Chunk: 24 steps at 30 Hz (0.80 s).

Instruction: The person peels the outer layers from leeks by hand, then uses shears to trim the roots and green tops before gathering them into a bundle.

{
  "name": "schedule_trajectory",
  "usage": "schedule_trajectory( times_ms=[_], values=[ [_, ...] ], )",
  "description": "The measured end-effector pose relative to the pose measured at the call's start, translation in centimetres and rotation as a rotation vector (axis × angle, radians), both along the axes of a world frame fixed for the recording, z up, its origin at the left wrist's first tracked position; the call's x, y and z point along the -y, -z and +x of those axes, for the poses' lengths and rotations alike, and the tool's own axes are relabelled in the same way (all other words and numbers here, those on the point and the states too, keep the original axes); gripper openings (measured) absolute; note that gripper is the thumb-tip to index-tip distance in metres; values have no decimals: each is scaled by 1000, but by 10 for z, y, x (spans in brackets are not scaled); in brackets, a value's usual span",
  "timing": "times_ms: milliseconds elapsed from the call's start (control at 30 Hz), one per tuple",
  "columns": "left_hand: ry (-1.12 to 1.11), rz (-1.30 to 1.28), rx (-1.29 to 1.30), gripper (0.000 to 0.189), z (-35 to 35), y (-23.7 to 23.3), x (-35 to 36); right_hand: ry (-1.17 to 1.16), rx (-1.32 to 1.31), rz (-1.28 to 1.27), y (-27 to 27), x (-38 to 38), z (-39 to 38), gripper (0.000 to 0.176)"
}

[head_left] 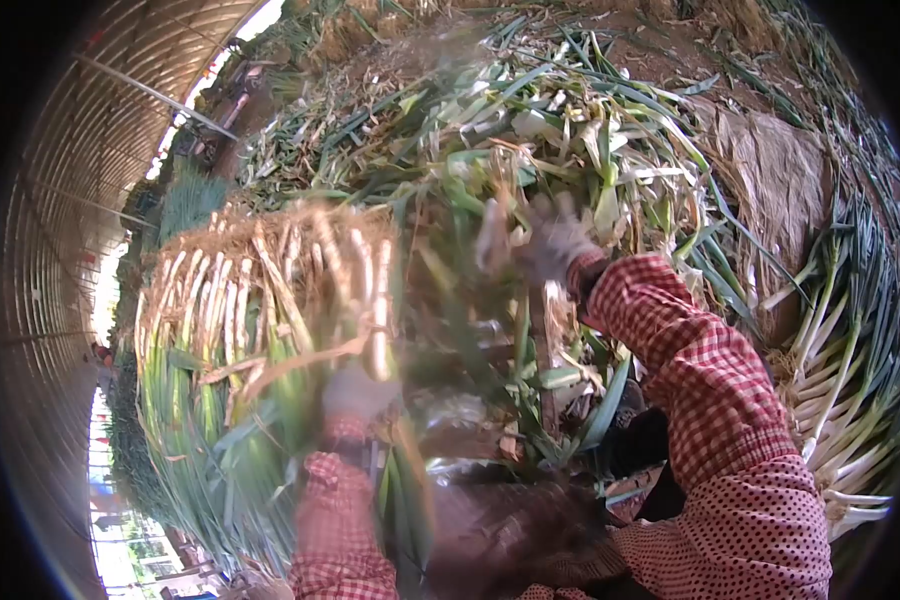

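My left hand (360,397), in a pale glove and smeared by motion, is closed around a green onion (380,320). Its white shaft and brownish roots point up, and green leaves hang below the hand. Just left of it lies a thick row of unpeeled green onions (205,310), roots facing away from me. My right hand (555,245), gloved too, is stretched forward over a heap of stripped leaves (530,130). Motion blur hides its fingers, and I cannot make out whether anything is in them.
Green onions with clean white shafts (830,390) lie along the right side, near a brown sheet (775,175) on the ground. Loose leaves and dry scraps cover much of the floor ahead. A ribbed tunnel wall (50,260) curves up on the left.
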<state>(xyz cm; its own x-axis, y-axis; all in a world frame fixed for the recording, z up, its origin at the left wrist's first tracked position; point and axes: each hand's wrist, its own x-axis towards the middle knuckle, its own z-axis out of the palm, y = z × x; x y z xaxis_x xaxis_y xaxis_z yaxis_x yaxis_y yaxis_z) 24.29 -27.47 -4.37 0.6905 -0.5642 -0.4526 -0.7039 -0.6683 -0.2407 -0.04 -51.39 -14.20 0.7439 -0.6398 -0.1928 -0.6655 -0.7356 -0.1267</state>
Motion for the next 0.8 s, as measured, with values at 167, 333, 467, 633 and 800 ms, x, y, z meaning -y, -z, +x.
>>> schedule_trajectory(
  times_ms=[167, 333, 467, 633, 800],
  values=[
    [228, 3, 41, 74, -55, 45, -11, 368, 211, -203, 28, -41, -80, 72],
    [454, 280, 9, 55, -122, 40, -8, -39, -310, 662, 19, -205, -147, 61],
    [389, 107, -284, 64, -149, 96, -59, -392, 59, 1002, 178, -289, -169, 59],
    [354, 180, -545, 63, -196, 77, -146, -450, -30, 1115, 99, -291, -167, 48],
    [276, -102, -657, 40, -217, 50, -180, -589, -417, 952, 129, -271, -175, 39]
  ],
)
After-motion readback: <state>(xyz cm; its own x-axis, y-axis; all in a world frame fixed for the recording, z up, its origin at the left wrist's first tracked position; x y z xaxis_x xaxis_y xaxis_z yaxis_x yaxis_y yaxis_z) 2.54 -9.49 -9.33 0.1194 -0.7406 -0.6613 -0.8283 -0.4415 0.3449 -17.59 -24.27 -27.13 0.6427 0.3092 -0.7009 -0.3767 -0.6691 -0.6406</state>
